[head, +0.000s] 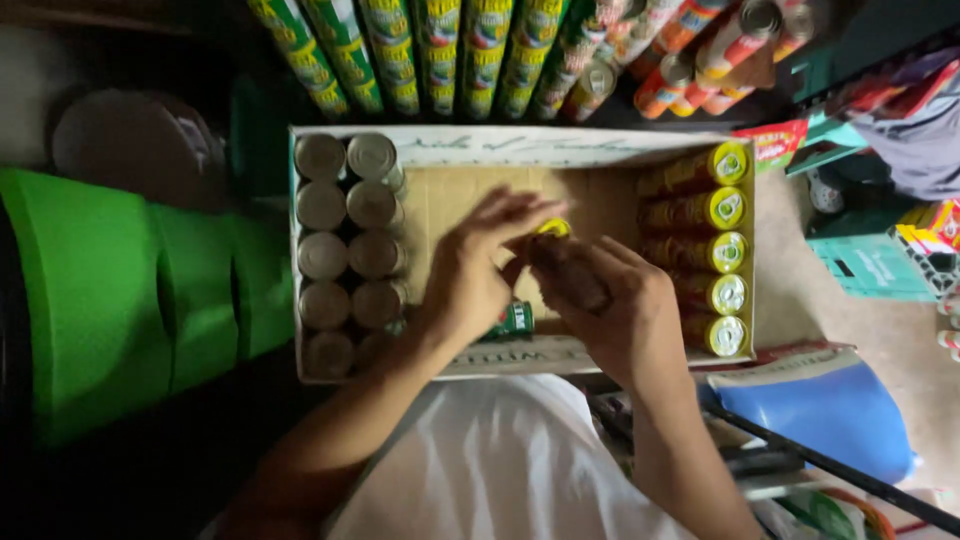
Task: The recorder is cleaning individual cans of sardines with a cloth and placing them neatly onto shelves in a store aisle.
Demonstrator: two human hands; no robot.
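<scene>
Seen from above, a person in a white shirt [500,450] is leaning over an open cardboard box [470,205]. Both bare hands are meeting over the middle of the box, working on one can [553,232] with a yellow lid. The right hand [610,310] is wrapping its fingers tightly around the can's dark body, holding it tilted, lid pointing away from the person. The left hand [478,265] is resting against the can near the lid, fingers spread and slightly curled rather than closed; motion blur is hiding exactly where the fingertips are touching. A green can [515,320] is lying on the box floor just beneath the hands. Along the box's left wall, upright cans with grey tops [348,250] are standing in two rows. Along its right wall, five yellow-lidded cans [705,250] are lying on their sides, stacked in a column. Beyond the box, more cans [470,55] are lining a shelf. A green plastic object [130,290] is sitting to the left, a blue one [825,405] to the right.
</scene>
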